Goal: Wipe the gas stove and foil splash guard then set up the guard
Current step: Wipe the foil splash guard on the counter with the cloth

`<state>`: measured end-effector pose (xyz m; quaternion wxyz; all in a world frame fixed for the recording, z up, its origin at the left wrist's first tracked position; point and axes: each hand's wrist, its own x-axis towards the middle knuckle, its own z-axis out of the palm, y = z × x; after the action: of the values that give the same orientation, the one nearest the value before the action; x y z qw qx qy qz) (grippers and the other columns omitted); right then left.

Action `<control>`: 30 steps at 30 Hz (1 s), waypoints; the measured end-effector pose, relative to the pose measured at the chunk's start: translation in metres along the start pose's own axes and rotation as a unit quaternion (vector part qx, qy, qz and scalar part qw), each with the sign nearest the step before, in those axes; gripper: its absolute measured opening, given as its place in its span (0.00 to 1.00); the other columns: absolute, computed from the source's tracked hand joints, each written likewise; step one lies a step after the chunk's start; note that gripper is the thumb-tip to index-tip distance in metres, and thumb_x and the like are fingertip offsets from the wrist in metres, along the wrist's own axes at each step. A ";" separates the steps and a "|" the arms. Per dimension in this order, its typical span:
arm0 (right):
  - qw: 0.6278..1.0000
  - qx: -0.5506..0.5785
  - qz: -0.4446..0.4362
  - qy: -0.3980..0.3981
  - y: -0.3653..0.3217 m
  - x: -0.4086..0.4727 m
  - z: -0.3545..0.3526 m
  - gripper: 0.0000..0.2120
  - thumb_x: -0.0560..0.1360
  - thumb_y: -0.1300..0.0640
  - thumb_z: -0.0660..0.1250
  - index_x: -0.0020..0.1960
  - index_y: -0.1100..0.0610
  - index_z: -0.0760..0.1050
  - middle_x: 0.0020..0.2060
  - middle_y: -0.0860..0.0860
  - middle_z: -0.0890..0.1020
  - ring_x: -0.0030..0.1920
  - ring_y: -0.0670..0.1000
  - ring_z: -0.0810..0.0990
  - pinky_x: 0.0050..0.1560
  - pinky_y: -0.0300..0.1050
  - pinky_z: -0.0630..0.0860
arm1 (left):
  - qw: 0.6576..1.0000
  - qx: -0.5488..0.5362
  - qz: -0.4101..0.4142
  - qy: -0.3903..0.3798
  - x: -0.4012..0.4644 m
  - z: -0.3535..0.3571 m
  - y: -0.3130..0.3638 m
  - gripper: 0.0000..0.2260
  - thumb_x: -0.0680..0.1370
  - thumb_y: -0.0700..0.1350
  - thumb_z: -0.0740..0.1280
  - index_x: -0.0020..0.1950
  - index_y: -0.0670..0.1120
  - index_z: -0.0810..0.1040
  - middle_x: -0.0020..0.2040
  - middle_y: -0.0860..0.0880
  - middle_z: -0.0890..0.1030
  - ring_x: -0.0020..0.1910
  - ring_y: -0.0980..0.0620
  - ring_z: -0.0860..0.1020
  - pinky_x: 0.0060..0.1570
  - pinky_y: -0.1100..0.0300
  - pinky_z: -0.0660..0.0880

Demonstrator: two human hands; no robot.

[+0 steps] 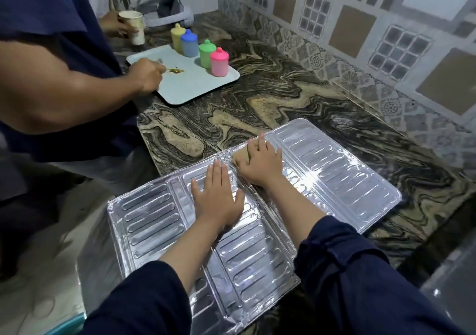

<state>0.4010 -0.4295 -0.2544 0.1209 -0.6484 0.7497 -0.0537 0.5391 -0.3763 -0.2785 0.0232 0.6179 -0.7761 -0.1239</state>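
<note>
The foil splash guard (pixel 334 170) lies unfolded and flat across the marbled countertop (pixel 270 103), its left panel hanging past the counter's front edge. My left hand (pixel 216 198) presses flat on the middle panel, fingers straight. My right hand (pixel 260 162) holds a yellowish sponge (pixel 240 155) against the guard's far edge, fingers curved over it. Most of the sponge is hidden under that hand. The gas stove is out of view.
Another person (pixel 51 77) stands at the left, holding a paper cup (pixel 134 25) and working over a pale tray (pixel 185 82) that carries several coloured lidded cups (pixel 206 52). A tiled wall (pixel 360 38) backs the counter.
</note>
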 end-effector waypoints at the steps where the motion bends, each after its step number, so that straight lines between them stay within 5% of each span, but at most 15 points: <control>1: 1.000 0.000 0.001 -0.007 0.000 0.000 -0.001 0.33 0.77 0.42 0.52 0.78 0.55 0.51 0.78 0.57 0.47 0.77 0.59 0.49 0.73 0.64 0.44 | 1.000 -0.002 -0.002 -0.001 0.000 0.000 0.000 0.34 0.79 0.60 0.47 0.79 0.44 0.40 0.79 0.48 0.37 0.78 0.50 0.39 0.71 0.37 0.41; 13: 0.991 -0.026 0.080 -0.099 0.002 -0.037 -0.025 0.36 0.77 0.37 0.54 0.78 0.53 0.49 0.78 0.52 0.45 0.75 0.64 0.47 0.71 0.64 0.51 | 1.000 -0.005 -0.016 0.002 0.001 0.001 0.001 0.35 0.79 0.62 0.47 0.79 0.45 0.40 0.79 0.48 0.38 0.78 0.50 0.40 0.70 0.34 0.43; 30: 0.972 0.064 0.203 -0.096 0.041 -0.156 -0.022 0.32 0.78 0.42 0.58 0.78 0.44 0.50 0.78 0.43 0.44 0.75 0.61 0.49 0.71 0.65 0.47 | 1.000 0.004 -0.004 0.010 0.001 0.000 -0.001 0.35 0.78 0.61 0.48 0.79 0.44 0.42 0.79 0.47 0.39 0.78 0.50 0.41 0.69 0.32 0.41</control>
<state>0.3767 -0.2716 -0.2256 0.2422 -0.4757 0.8455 -0.0137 0.5401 -0.3777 -0.2784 0.0278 0.6221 -0.7740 -0.1146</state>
